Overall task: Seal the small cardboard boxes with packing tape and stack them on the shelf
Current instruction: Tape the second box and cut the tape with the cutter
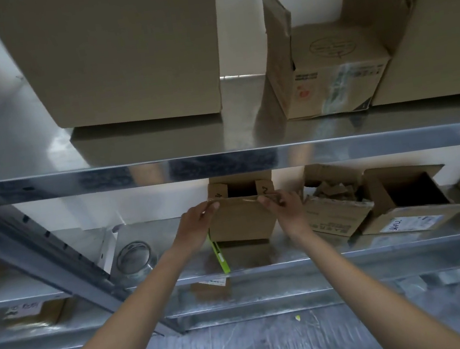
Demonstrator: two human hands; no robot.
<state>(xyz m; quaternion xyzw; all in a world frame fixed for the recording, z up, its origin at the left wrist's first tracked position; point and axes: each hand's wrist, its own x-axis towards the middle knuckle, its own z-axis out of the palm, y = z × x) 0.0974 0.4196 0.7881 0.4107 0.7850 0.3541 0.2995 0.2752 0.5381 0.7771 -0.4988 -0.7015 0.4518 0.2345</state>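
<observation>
A small open cardboard box (pixel 241 223) stands on the middle metal shelf (pixel 263 254), its top flaps up and its inside dark. My left hand (pixel 197 223) grips the box's upper left front corner, thumb on the near flap. My right hand (pixel 280 207) grips the upper right front corner the same way. A roll of clear packing tape (pixel 135 257) lies on the shelf to the left of the box. A green box cutter (pixel 219 254) lies on the shelf just below my left hand, partly under the box's edge.
Two open boxes (pixel 404 203) with cardboard scraps stand right of the small box. The upper shelf (pixel 221 163) carries a large closed box (pixel 122 50) and a taped box (pixel 337 82). A slanted metal upright (pixel 40 239) crosses at left. A labelled box (pixel 33 316) sits lower left.
</observation>
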